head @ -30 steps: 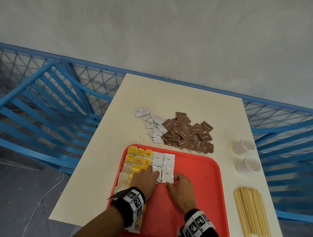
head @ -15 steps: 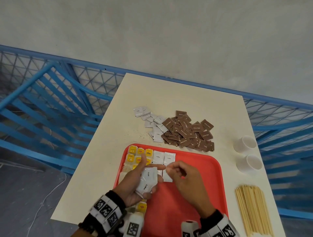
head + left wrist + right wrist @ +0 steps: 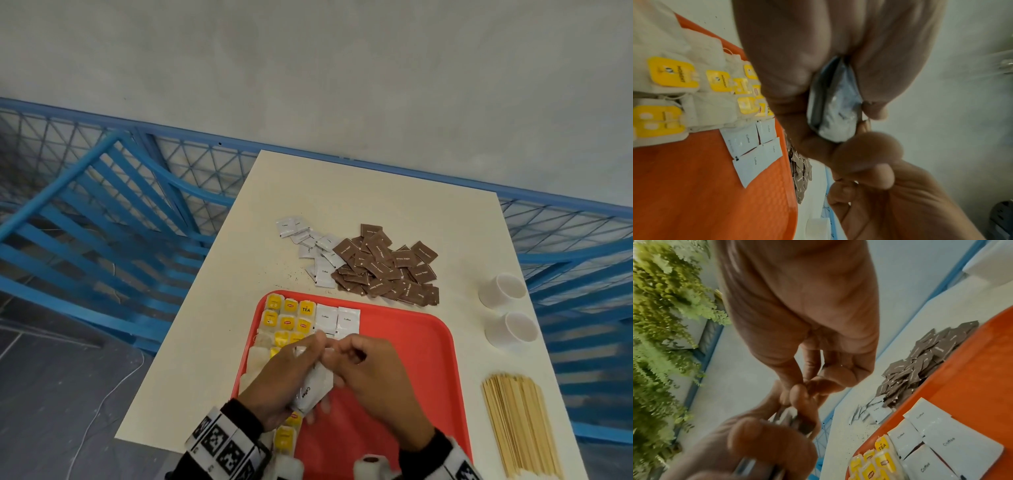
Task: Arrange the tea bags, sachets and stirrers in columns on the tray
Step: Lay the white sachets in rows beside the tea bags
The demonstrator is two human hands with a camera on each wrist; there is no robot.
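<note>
My left hand (image 3: 284,373) grips a small stack of white coffee sachets (image 3: 313,389) above the red tray (image 3: 414,346). My right hand (image 3: 356,356) meets it, thumb and forefinger pinching the far end of the stack (image 3: 836,113). On the tray, tea bags with yellow tags (image 3: 287,317) fill the left columns, partly hidden by my left hand. Beside them lie white coffee sachets (image 3: 337,318) in two columns. Loose white sachets (image 3: 308,245) and a heap of brown sugar sachets (image 3: 387,267) lie on the table beyond the tray. Wooden stirrers (image 3: 520,425) lie to its right.
Two white paper cups (image 3: 501,289) (image 3: 512,329) stand near the table's right edge, behind the stirrers. Specks of tea dust dot the cream table (image 3: 342,192) by the tray's far rim. Blue railings (image 3: 102,212) surround the table.
Both hands pressed flat on the tray's sachets a second ago. They have lifted; the left now holds a stack and the right has closed in on its far end.
</note>
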